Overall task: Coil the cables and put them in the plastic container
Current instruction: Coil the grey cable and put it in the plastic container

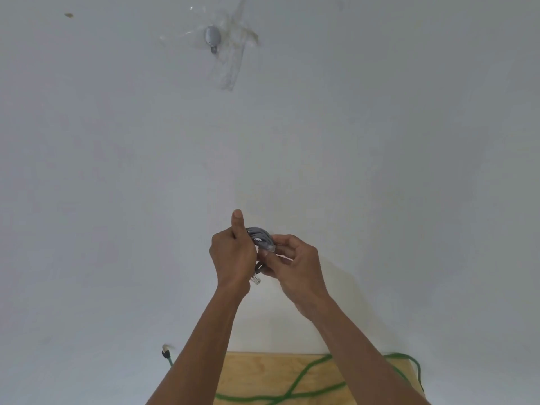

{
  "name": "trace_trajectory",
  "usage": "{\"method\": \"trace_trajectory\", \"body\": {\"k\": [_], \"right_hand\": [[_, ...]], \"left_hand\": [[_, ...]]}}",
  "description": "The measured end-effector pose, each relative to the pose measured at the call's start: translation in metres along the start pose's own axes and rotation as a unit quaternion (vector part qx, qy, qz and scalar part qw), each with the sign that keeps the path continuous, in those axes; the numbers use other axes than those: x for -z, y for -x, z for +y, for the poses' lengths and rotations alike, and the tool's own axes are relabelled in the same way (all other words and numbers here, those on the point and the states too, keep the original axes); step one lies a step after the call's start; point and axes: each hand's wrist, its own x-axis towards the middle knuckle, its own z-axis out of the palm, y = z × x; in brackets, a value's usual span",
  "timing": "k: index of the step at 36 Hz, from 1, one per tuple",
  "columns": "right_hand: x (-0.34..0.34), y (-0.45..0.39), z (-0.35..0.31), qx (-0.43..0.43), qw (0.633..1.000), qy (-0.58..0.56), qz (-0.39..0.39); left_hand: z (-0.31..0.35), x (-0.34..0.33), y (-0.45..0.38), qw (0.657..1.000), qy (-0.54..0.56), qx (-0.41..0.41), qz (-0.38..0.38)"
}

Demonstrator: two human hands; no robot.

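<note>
— Grey network cable wound into a small coil (pixel 258 236): where is it, and who has it?

— Just below the centre of the view, raised in front of a pale wall (pixel 117 171), between the two hands. The person's left hand (pixel 232 255) sits at the coil's 9 o'clock, fingers curled round the loops and the thumb standing straight up toward 12 o'clock. One clear plastic plug (pixel 256 279) hangs under that hand at about 6 o'clock.

— And to the right of that?

— The right hand (pixel 295 264) is at the coil's 4 o'clock. Its thumb and fingertips pinch the cable's other end, where a second clear plug (pixel 270 247) lies against the grey loops.

— What else shows, left to right?

— At 7 o'clock in the view a green cable end with a dark and white tip (pixel 166 353) pokes out beside the left forearm. At 6 o'clock lies a light wooden board (pixel 263 372), and a long green cable (pixel 306 372) snakes loosely across it, passing beneath the right forearm toward 5 o'clock. High at 12 o'clock a small grey oval fitting (pixel 212 36) is fixed to the wall under strips of clear tape (pixel 230 65).

— The plastic container?

— Cannot tell where it stands.
</note>
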Motion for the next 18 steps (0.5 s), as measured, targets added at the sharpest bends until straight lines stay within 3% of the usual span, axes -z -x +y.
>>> {"method": "trace_trajectory", "body": {"k": [5, 13, 18], "right_hand": [[0.012, -0.001, -0.004, -0.011, 0.995, -0.004, -0.099], [0.002, 0.002, 0.004, 0.08, 0.988, 0.131, -0.014], [0.002, 0.002, 0.001, 0.074, 0.982, 0.172, -0.022]], "left_hand": [[-0.001, 0.006, -0.001, 1.0, -0.006, -0.013, 0.015], [-0.003, 0.003, -0.004, 1.0, 0.007, 0.0, 0.009], [-0.006, 0.005, -0.002, 1.0, 0.004, -0.002, 0.01]]}}
